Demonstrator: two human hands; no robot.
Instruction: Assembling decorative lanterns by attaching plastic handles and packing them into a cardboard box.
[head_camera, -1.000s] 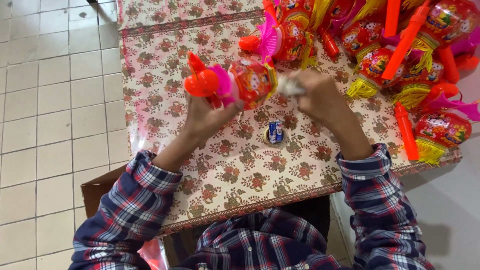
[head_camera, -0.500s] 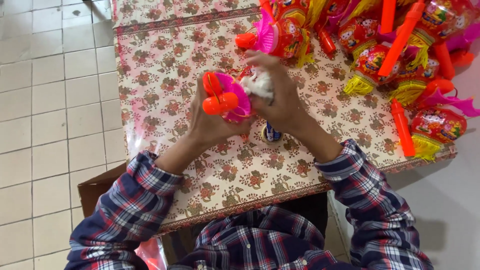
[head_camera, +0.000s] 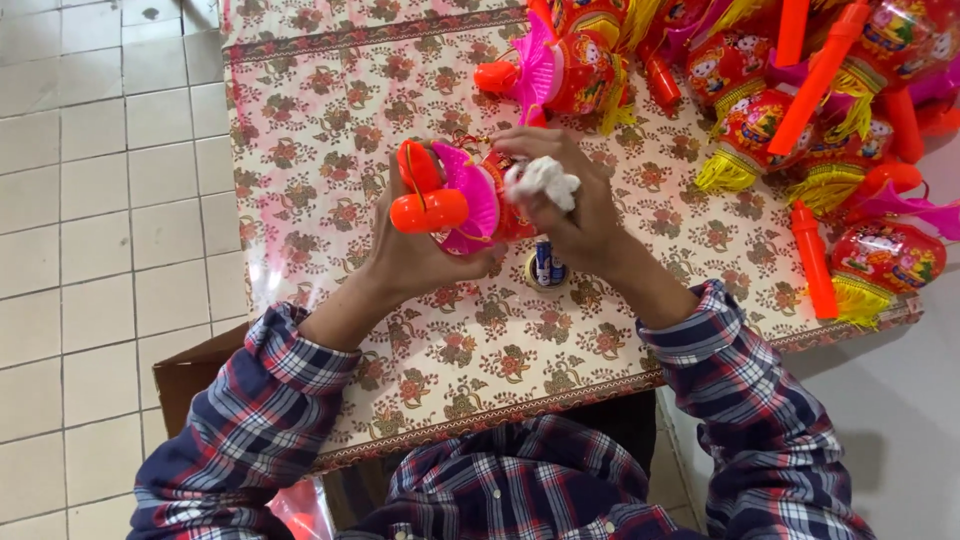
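My left hand (head_camera: 415, 250) grips a toy lantern (head_camera: 468, 200) with an orange handle, a pink frilled collar and a red body, held above the table. My right hand (head_camera: 570, 205) presses a crumpled white cloth (head_camera: 541, 181) against the lantern's red body. A small round tape-like roll (head_camera: 547, 268) lies on the flowered tablecloth (head_camera: 330, 150) just under my right hand. Both sleeves are blue and red plaid.
A heap of similar red lanterns (head_camera: 760, 90) with yellow tassels and orange handles fills the table's far right. One more lantern (head_camera: 565, 70) lies just beyond my hands. A brown cardboard box (head_camera: 190, 375) stands on the tiled floor at the left.
The lantern has been turned in my left hand, its orange handle now pointing left. My right hand with the white cloth came in from the right and now rubs the lantern's body.
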